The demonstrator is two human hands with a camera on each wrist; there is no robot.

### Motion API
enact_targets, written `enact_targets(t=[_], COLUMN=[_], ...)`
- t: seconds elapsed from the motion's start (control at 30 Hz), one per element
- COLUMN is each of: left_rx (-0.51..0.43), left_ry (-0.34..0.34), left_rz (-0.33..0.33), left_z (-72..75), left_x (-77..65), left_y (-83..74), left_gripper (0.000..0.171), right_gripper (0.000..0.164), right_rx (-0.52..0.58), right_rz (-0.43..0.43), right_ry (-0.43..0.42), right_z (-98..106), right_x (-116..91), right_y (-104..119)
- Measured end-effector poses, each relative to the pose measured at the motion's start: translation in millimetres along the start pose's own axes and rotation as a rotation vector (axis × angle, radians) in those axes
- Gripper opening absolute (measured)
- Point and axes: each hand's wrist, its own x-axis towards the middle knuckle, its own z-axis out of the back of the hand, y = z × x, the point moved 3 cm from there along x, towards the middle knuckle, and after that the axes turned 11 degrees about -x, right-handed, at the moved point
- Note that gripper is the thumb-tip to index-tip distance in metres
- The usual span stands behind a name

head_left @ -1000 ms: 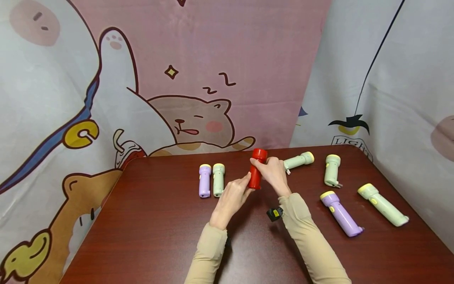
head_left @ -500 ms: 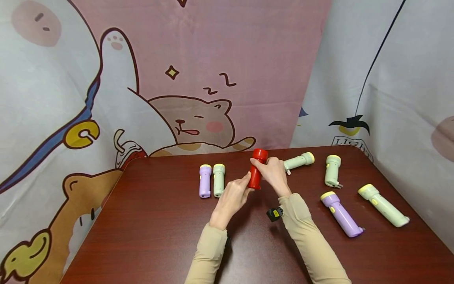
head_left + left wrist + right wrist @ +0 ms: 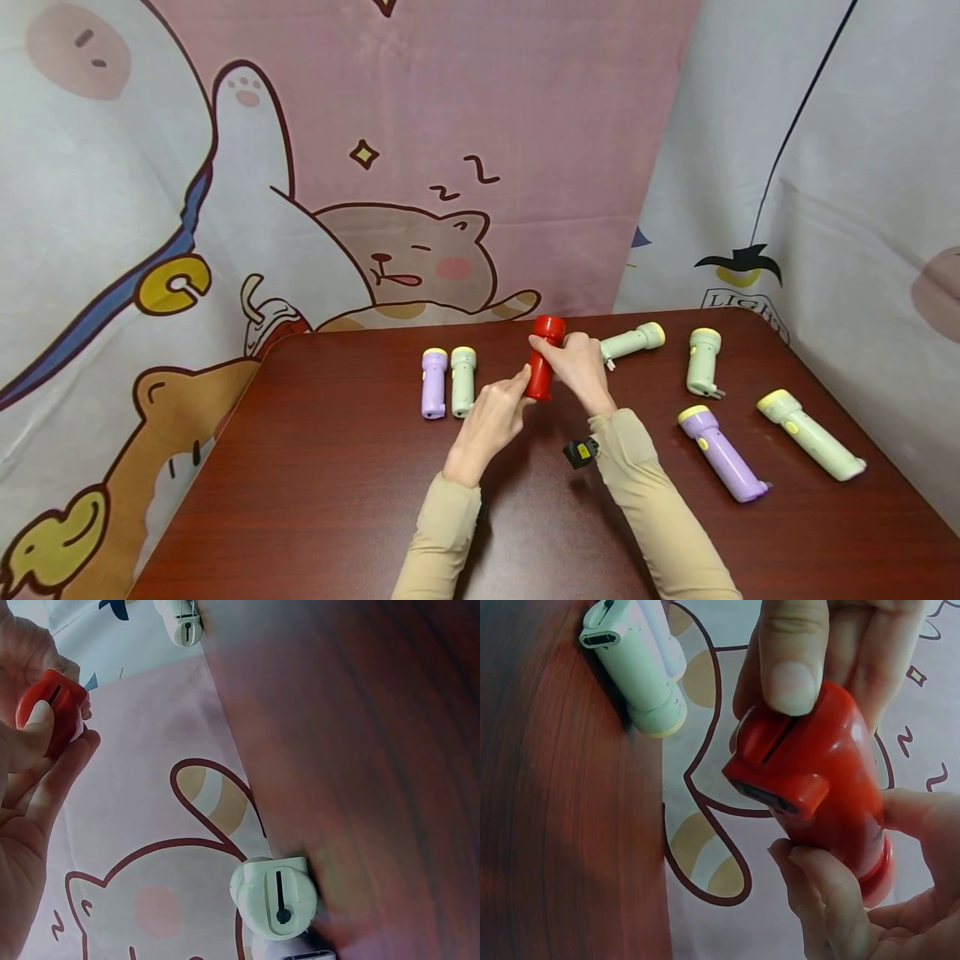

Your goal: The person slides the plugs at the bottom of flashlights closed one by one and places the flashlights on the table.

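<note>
1. Red torch (image 3: 540, 372): held up above the table (image 3: 300, 483) in both hands, aslant, its head toward the far edge and its tail toward the person.
2. Left hand (image 3: 489, 419): it grips the tail. The thumb lies on the tail end, over part of a dark slot (image 3: 778, 740), with the other fingers round the opposite side, spread no wider than what they hold.
3. Right hand (image 3: 579, 368): it pinches the body just behind the head, thumb and fingers narrow on opposite sides.
4. Left purple torch (image 3: 432, 387) and left green torch (image 3: 462, 383): they lie side by side, very near each other, heads toward the far edge. The green one is nearer the left hand.
5. Slanted green torch (image 3: 635, 340): it lies just past the right hand, which hides part of its tail end; its head points right.
6. Pronged green torch (image 3: 702, 362): it lies farther right, head toward the far edge, prongs (image 3: 717, 392) sticking out at the tail.
7. Right purple torch (image 3: 723, 458) and right green torch (image 3: 813, 437): both lie slanted, nearer the person, roughly parallel and apart.
8. Beige sleeves (image 3: 442, 533) cover both arms; a black device (image 3: 581, 452) sits by the right wrist.
9. Behind stands a printed cloth (image 3: 585, 167) showing a sleeping cat (image 3: 420, 246).
</note>
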Motion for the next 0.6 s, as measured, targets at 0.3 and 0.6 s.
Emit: enact_targets(t=[0.3, 0.6], left_rx=[-0.021, -0.044], left_ry=[0.016, 0.036], left_rz=[0.017, 0.068], left_z=[-0.8, -0.7], left_x=[-0.1, -2.1], left_y=[1.4, 6.3], left_gripper=[0.04, 0.042], right_gripper=[0.052, 0.054], right_rx=[-0.002, -0.012], right_rz=[-0.011, -0.007], right_ry=[0.009, 0.013], right_z=[-3.3, -8.6], right_x=[1.1, 2.8], right_y=[-2.3, 0.8])
